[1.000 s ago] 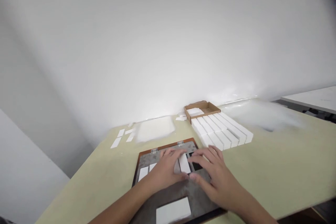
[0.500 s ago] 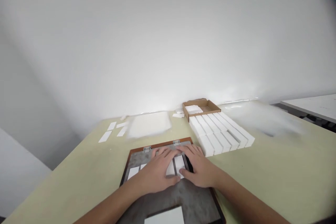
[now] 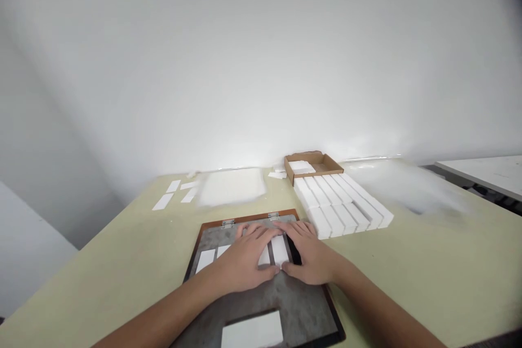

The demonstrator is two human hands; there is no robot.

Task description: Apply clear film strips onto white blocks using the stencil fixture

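A grey plate [image 3: 299, 304] with cut-out slots lies on a hinged brown board [image 3: 249, 218] at the table's front. White cards sit in its slots: one card [image 3: 206, 260] at the upper left, another card [image 3: 253, 330] at the bottom. My left hand [image 3: 244, 266] rests over the upper row, fingers spread and partly covering the cards there. Beside it, my right hand [image 3: 310, 255] is open, with fingertips and thumb touching the far and near ends of the rightmost white card [image 3: 280, 250]. Both thumbs nearly meet at that card's near end.
To the right, several rows of white stacked blocks [image 3: 342, 209] stand against an open cardboard box [image 3: 314, 166] holding white cards. Loose white cards [image 3: 163, 201] lie at the back left. A blurred whitish sheet [image 3: 232, 187] is behind the board, on the pale yellow table [image 3: 408, 272].
My right thumb has shifted a little toward the near end of the rightmost card, closer to my left thumb. The whole view has tilted slightly.
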